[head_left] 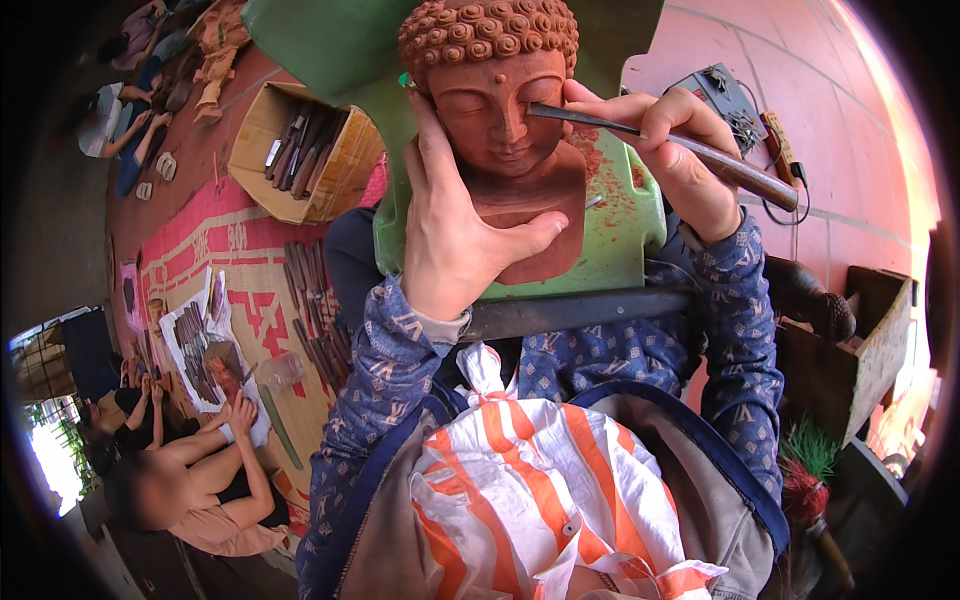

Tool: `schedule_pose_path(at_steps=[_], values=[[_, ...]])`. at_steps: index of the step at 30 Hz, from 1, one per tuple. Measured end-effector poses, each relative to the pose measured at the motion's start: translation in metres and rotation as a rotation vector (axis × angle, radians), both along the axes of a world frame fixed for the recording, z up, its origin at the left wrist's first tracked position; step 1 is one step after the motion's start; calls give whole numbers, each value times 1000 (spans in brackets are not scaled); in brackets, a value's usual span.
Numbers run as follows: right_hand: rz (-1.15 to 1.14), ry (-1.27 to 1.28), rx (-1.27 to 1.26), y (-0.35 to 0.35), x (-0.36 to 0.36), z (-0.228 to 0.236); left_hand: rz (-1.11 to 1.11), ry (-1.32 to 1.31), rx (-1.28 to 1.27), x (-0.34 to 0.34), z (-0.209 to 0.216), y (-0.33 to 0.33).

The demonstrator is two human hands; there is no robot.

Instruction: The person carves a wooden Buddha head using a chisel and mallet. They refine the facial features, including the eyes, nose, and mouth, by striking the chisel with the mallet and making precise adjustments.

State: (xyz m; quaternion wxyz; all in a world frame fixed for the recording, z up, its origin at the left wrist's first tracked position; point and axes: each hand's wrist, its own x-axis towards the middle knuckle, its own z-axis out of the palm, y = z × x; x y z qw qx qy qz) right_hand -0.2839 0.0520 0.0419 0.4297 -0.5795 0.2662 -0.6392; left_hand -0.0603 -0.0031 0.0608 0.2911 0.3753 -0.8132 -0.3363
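A reddish-brown carved Buddha bust (500, 110) with curled hair stands upright in front of me on a green plastic surface (400, 230). My left hand (455, 225) lies against the side of its face and neck, fingers stretched up along the cheek and thumb spread across the chest. In my right hand (690, 150) is a carving chisel (730, 168) with a dark blade and wooden handle. Its tip touches the face beside the nose, near the eye. My right fingertips rest against the bust's cheek. Reddish shavings (610, 185) lie on the green surface next to the bust.
On the left, a cardboard box (255, 150) holds several tools, and more chisels (315, 300) lie on a mat. Co-workers (220, 480) sit farther left. To the right are a power strip (782, 145), a grey box (715, 95), a wooden crate (850, 380) and a green-and-red brush (808, 470).
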Motion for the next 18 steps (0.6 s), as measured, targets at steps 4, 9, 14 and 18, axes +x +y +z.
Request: schedule_pose_path(at_steps=[4, 9, 14, 18], values=[[-4, 84, 48, 2, -2, 0, 5, -8, 8, 1, 2, 1], [4, 101, 39, 1, -2, 3, 14, -12, -67, 0, 0, 1], [-11, 81, 21, 1, 0, 3, 14, -15, -102, 0, -3, -2], [-57, 31, 35, 5, 5, 3, 19, -20, -74, 0, -2, -1]])
